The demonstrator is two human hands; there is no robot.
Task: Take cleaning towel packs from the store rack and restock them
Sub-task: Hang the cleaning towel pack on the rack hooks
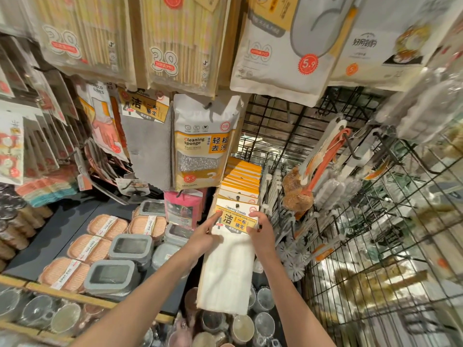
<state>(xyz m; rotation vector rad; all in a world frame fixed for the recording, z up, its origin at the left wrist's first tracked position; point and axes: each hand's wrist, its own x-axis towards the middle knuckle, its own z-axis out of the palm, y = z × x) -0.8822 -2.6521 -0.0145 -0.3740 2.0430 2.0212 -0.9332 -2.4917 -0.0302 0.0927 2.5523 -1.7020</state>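
A row of cleaning towel packs point(241, 180) with orange and white header cards hangs on a rack hook in the middle. The front cleaning towel pack point(226, 269) is a long white towel under a "Cleaning towels" card. My left hand point(204, 235) pinches the left edge of that card, index finger stretched along it. On the card's right edge, my right hand point(260, 232) grips with thumb in front. The towel hangs down between my forearms.
A grey towel pack point(146, 149) and a cleaning sponge pack point(204, 144) hang above left. A black wire rack point(363, 221) with brushes stands right. Orange and grey lidded boxes point(117, 249) lie on the shelf left; glass cups point(261, 299) stand below.
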